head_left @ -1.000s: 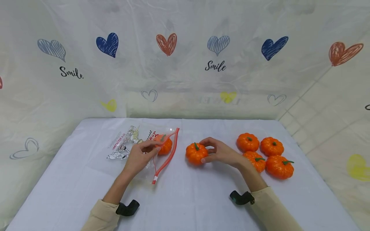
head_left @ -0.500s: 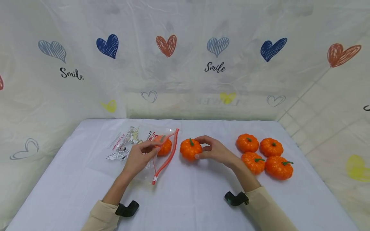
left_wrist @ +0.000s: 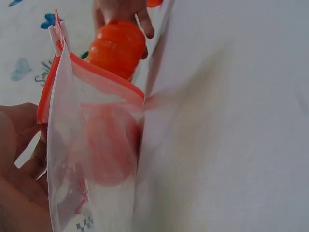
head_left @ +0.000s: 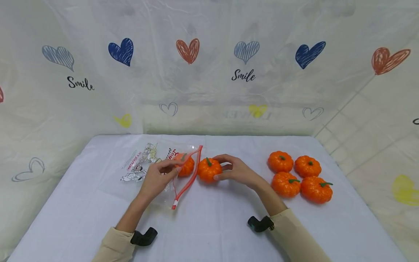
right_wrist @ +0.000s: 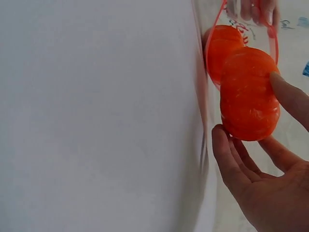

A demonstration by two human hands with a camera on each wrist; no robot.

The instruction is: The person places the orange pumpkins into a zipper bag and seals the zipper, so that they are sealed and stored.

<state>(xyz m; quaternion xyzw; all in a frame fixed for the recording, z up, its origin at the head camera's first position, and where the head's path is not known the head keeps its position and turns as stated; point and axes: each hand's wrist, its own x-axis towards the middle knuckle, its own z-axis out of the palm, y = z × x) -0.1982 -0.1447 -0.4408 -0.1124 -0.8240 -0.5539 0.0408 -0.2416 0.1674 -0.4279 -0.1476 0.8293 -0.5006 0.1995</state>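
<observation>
- With left hand (head_left: 159, 178), pinches upper film of clear zip bag (head_left: 142, 163) close to its mouth — finger and thumb together.
- With right hand (head_left: 237, 170), holds orange pumpkin (head_left: 209, 170) between thumb and curled fingers.
- Just outside the bag's mouth: this same pumpkin, right beside red zip strip (head_left: 189, 184) — contact not clear.
- Inside the bag, just behind the mouth: second pumpkin (head_left: 186, 167).
- Well to the right of the bag: four more pumpkins (head_left: 286, 184), grouped.
- Under the bag: white cloth (head_left: 203, 225).
</observation>
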